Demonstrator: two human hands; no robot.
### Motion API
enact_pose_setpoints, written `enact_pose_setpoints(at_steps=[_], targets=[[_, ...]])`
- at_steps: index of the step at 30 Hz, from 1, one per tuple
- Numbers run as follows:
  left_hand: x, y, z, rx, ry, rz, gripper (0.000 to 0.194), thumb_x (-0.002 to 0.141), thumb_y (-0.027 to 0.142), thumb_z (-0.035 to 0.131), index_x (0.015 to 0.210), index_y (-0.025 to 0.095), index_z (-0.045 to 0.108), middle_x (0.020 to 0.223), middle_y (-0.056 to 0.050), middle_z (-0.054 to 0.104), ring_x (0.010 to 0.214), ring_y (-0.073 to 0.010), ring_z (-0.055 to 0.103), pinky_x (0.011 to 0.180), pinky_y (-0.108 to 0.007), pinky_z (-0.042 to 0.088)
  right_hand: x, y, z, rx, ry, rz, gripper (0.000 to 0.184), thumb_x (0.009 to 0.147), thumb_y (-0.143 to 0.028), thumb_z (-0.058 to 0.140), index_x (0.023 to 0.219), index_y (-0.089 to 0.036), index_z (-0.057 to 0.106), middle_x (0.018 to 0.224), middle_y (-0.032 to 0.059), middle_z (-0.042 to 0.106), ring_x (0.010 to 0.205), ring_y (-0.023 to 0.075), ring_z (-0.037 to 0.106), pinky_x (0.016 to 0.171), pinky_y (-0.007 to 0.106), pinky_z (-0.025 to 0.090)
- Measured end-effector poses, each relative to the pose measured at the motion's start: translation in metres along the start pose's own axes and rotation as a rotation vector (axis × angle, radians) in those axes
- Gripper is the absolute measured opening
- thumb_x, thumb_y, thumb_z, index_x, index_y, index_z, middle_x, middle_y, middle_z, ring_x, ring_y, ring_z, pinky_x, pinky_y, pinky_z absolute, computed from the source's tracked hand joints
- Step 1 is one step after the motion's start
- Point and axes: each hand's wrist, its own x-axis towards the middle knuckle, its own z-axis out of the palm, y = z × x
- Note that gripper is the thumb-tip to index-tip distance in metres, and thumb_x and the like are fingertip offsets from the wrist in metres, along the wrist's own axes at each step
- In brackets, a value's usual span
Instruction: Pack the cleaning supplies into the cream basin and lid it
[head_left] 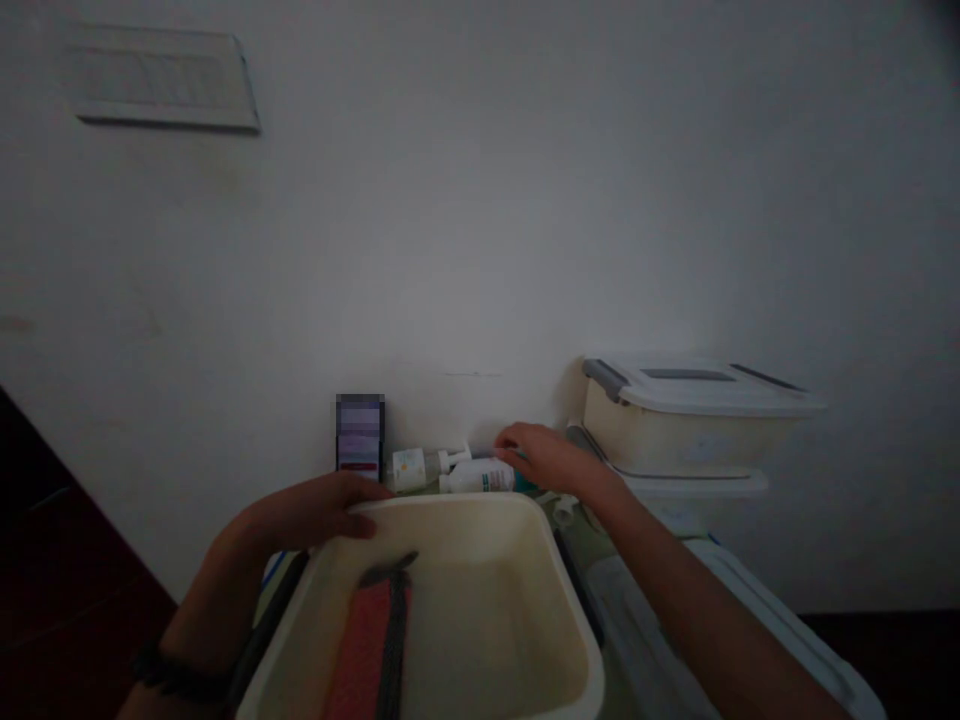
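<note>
My left hand (315,510) grips the far left rim of a cream plastic tub (525,580), fingers curled over its edge. A reddish pouch with a dark strap (371,640) lies in the tub. My right hand (544,458) reaches past the tub to a white bottle lying on its side (476,476) by the wall, fingers bent over its end. Whether it grips the bottle is unclear. A second pump bottle (420,466) lies just left of it.
A dark box (360,432) stands against the white wall. Stacked cream lidded bins (690,410) sit at the right, another lidded container (750,610) under my right forearm. A vent (161,78) is high on the wall. Dark floor lies at the left.
</note>
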Motion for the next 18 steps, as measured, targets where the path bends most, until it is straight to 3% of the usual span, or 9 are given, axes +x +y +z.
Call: enact_pose_setpoints(at_steps=[2,8,18], targets=[[-0.002,0.000,-0.001,0.000,0.002,0.007,0.034,0.071,0.027,0.053,0.098,0.017,0.069,0.096,-0.003,0.072,0.091,-0.0239,0.064,0.076,-0.027,0.047,0.021,0.007,0.009,-0.040,-0.106,-0.026,0.024,0.082,-0.023,0.054,0.102,-0.012,0.063,0.107,0.0141,0.065,0.098,0.0229,0.060,0.083,0.032,0.042],[-0.004,-0.009,-0.001,-0.059,-0.054,0.044,0.033,0.070,0.025,0.052,0.097,0.019,0.070,0.095,-0.002,0.072,0.088,-0.0231,0.064,0.074,-0.027,0.047,0.055,0.023,0.049,-0.136,-0.301,0.012,0.055,0.052,-0.020,0.079,0.104,-0.016,0.064,0.110,0.0111,0.066,0.096,0.0254,0.062,0.081,0.031,0.046],[0.002,-0.004,0.002,-0.004,-0.024,0.058,0.035,0.073,0.029,0.052,0.103,0.020,0.069,0.098,-0.002,0.072,0.091,-0.0238,0.063,0.077,-0.028,0.046,0.040,0.031,0.071,-0.105,-0.212,0.023,0.051,0.064,-0.033,0.070,0.110,-0.015,0.057,0.110,0.0164,0.064,0.098,0.0288,0.061,0.079,0.036,0.044]])
